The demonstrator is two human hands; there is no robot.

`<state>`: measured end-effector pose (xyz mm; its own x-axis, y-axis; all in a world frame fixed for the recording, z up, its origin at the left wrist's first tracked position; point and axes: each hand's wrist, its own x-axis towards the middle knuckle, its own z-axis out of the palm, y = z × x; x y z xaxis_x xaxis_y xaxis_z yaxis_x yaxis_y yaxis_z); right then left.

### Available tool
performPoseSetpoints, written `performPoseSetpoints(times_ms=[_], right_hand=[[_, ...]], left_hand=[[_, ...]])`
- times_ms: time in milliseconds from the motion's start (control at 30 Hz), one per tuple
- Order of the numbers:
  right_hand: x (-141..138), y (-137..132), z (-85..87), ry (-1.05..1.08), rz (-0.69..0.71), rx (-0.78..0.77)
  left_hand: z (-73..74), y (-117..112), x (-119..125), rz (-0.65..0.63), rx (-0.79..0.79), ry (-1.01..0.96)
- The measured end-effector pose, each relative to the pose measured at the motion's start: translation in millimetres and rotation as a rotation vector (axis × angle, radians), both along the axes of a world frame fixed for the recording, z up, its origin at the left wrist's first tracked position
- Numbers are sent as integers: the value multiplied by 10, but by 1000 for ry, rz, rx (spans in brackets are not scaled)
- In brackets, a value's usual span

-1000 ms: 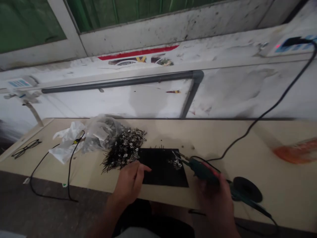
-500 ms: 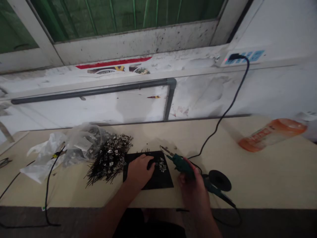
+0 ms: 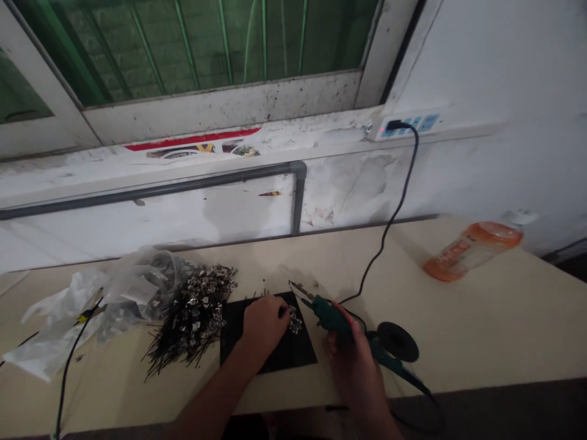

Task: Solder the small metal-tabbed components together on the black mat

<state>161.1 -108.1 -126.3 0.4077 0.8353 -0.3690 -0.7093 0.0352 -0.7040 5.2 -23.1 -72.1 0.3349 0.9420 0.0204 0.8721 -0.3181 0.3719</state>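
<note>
My right hand (image 3: 355,360) is wrapped round the green handle of a soldering iron (image 3: 328,315). The iron's thin tip points up and left, over the far right corner of a black mat (image 3: 293,357). On that mat, my left hand (image 3: 266,324) has its fingers curled together beside a few small shiny metal pieces (image 3: 295,321). Whatever its fingertips pinch is hidden. Left of the mat lies a large heap of metal pieces with thin black leads (image 3: 197,305). A black reel (image 3: 398,342) sits to the right of the iron's handle.
Clear plastic bags (image 3: 142,287) lie behind the heap, with a dark cable (image 3: 73,366) at the left. The iron's black cord (image 3: 385,235) runs up to a wall socket (image 3: 408,125). An orange-ended bottle (image 3: 472,250) lies at the right of the table.
The whole view has shifted, so the wall and table sit differently. My left fingers have drawn closer together by the small metal pieces. The right hand keeps its hold on the soldering iron.
</note>
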Motion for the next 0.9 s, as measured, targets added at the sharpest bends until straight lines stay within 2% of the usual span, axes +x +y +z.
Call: performPoseSetpoints(times_ms=[100, 167, 267, 367, 433, 567, 667, 900], right_hand=[[16, -3, -24, 12, 16, 20], [22, 1, -37, 25, 15, 23], [19, 12, -24, 48, -7, 7], [5, 17, 24, 39, -41, -1], [-4, 11, 57, 34, -35, -5], [-8, -14, 68, 27, -25, -10], [0, -24, 27, 13, -30, 9], [2, -18, -22, -7, -39, 28]], left_hand=[[71, -73, -130, -15, 2, 2], [43, -204, -300, -18, 45, 5], [-132, -481, -600, -92, 317, 20], [-311, -757, -806, -154, 443, 0], [-351, -892, -857, -158, 418, -42], [-292, -989, -872, -91, 272, -132], [-276, -940, -899, -53, 198, -131], [-385, -784, -927, -83, 105, -75]])
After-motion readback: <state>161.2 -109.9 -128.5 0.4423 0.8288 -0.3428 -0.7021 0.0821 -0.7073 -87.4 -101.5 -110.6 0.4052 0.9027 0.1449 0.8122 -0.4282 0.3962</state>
